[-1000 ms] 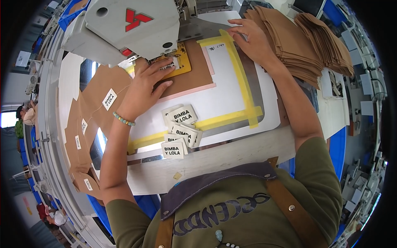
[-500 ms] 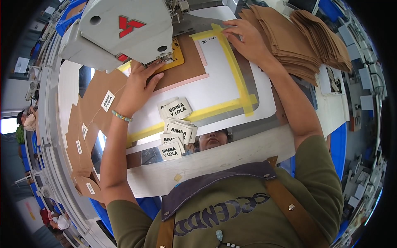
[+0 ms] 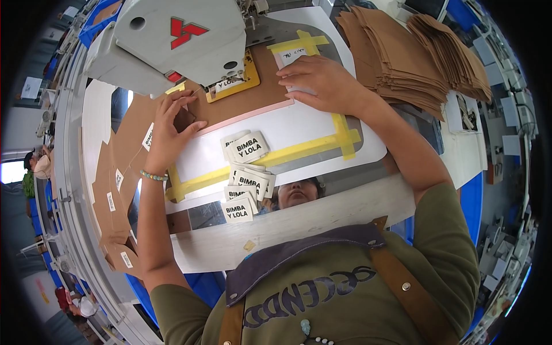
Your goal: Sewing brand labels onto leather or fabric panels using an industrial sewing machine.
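Note:
A brown flat panel (image 3: 267, 73) lies on a white template sheet (image 3: 230, 127) edged with yellow tape and pink strips. A yellow clamp frame (image 3: 251, 73) under the sewing machine head (image 3: 201, 40) sits around a white label (image 3: 225, 85) on the panel. My left hand (image 3: 172, 119) is at the panel's left end, fingers bent and thumb apart, with no held thing visible. Stretched over the panel's right edge and the template, my right hand (image 3: 322, 85) has its fingers extended. Several loose white labels (image 3: 250, 146) lie in a pile on the template's near side.
Brown pieces with labels, joined by threads (image 3: 129, 121), hang over the table's left side. Stacks of brown panels (image 3: 397, 63) stand at the far right beside a small white box (image 3: 463, 112). A shiny metal plate (image 3: 345, 183) runs along the near table edge (image 3: 299, 221).
My left hand has drawn back left from the clamp frame, uncovering the label there. My right hand has come nearer and leftward from the template's far corner onto the panel's right edge.

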Demonstrator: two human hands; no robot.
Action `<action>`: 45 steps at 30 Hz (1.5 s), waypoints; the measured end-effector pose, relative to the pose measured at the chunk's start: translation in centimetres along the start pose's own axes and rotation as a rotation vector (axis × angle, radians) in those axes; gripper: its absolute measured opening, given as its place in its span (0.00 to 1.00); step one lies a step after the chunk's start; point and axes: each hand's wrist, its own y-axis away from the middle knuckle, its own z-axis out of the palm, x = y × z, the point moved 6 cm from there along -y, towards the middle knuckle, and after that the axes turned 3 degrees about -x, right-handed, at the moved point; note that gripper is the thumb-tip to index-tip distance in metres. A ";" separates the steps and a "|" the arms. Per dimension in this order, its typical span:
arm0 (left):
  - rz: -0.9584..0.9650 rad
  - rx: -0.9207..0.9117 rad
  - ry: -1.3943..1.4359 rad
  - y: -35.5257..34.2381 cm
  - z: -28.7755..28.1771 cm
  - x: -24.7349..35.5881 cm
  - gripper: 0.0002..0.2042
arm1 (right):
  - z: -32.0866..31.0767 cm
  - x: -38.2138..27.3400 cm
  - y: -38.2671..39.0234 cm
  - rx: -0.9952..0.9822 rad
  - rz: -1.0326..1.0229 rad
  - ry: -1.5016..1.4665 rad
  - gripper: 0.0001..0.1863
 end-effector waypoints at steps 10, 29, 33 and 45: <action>-0.039 -0.027 0.019 -0.4 0.7 -0.1 0.29 | -1.0 -1.8 0.0 -0.036 -0.001 0.070 0.17; 0.351 0.095 -0.383 5.8 -0.1 4.0 0.08 | -3.5 -4.5 2.9 -0.188 0.053 0.357 0.04; 0.069 0.101 -0.397 10.5 -4.2 -1.6 0.08 | -4.0 -6.0 4.3 -0.088 -0.017 0.160 0.07; -0.044 0.326 -0.338 16.9 -4.0 6.6 0.18 | 0.3 -16.4 4.1 -0.169 -0.190 -0.128 0.24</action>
